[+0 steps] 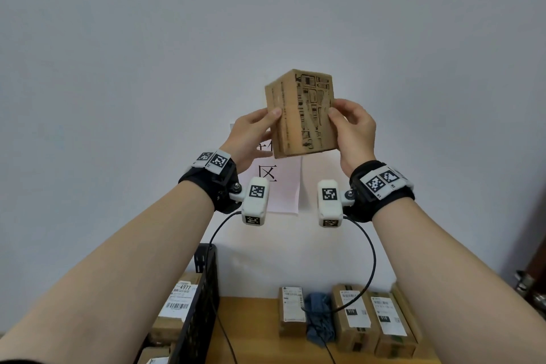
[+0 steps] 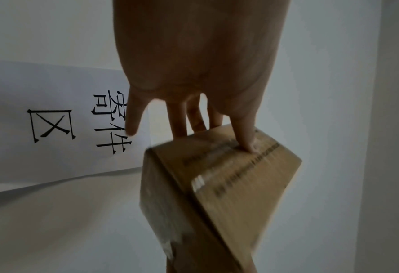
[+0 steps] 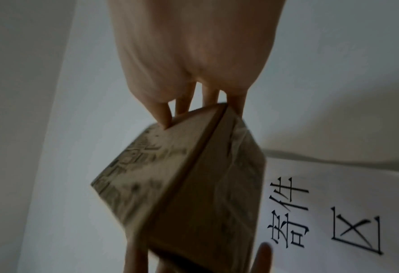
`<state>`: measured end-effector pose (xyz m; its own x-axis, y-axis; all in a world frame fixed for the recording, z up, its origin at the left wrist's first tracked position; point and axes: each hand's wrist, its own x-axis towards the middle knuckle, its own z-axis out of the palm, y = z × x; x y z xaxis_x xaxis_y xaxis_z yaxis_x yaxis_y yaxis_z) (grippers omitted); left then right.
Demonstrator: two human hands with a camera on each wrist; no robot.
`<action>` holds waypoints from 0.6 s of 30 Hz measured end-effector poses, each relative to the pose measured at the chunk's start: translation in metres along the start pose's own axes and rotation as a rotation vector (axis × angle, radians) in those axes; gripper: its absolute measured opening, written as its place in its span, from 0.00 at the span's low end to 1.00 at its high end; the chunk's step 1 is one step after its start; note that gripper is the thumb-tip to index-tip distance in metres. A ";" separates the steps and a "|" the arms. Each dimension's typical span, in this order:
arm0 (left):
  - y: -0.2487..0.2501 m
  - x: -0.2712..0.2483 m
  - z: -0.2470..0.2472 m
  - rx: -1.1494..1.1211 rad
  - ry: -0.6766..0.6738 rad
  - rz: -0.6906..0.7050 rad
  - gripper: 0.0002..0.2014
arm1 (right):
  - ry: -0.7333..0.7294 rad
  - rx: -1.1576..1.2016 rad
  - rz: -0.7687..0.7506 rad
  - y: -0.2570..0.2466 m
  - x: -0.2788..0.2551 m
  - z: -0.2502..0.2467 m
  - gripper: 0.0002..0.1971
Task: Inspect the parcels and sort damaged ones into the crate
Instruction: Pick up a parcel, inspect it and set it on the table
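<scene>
I hold a brown cardboard parcel [image 1: 301,114] with black print up in front of the white wall, at about eye level and slightly tilted. My left hand [image 1: 255,133] pinches its left side, thumb on the near face. My right hand [image 1: 353,130] pinches its right edge, thumb on the printed face. In the left wrist view the parcel [image 2: 219,184] hangs below the left hand [image 2: 217,133], taped and blurred. The right wrist view shows the parcel [image 3: 182,184] gripped at a corner by the right hand [image 3: 194,114]. The black crate [image 1: 201,304] stands low at the left with labelled parcels inside.
A row of labelled cardboard parcels [image 1: 354,316] and a blue cloth bundle [image 1: 320,316] lie on the wooden table [image 1: 251,331] below. A white paper sign [image 1: 277,186] with black characters hangs on the wall behind the hands. Black cables trail from the wrist cameras.
</scene>
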<state>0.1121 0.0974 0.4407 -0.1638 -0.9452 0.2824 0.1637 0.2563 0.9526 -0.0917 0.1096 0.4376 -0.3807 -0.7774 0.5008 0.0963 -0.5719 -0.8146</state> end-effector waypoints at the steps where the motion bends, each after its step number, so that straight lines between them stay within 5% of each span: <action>1: 0.001 -0.001 0.002 -0.013 -0.022 0.000 0.19 | -0.004 -0.012 0.002 0.000 0.000 0.000 0.09; 12: 0.002 0.005 0.005 -0.063 0.065 0.109 0.17 | -0.194 -0.067 0.043 -0.005 -0.007 0.014 0.30; 18: 0.001 0.008 0.004 -0.054 0.048 0.123 0.17 | -0.217 -0.040 0.032 0.000 -0.007 0.011 0.17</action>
<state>0.1075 0.0904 0.4441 -0.0930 -0.9162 0.3897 0.2317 0.3607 0.9034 -0.0789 0.1122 0.4374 -0.1712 -0.8354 0.5223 0.0671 -0.5388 -0.8398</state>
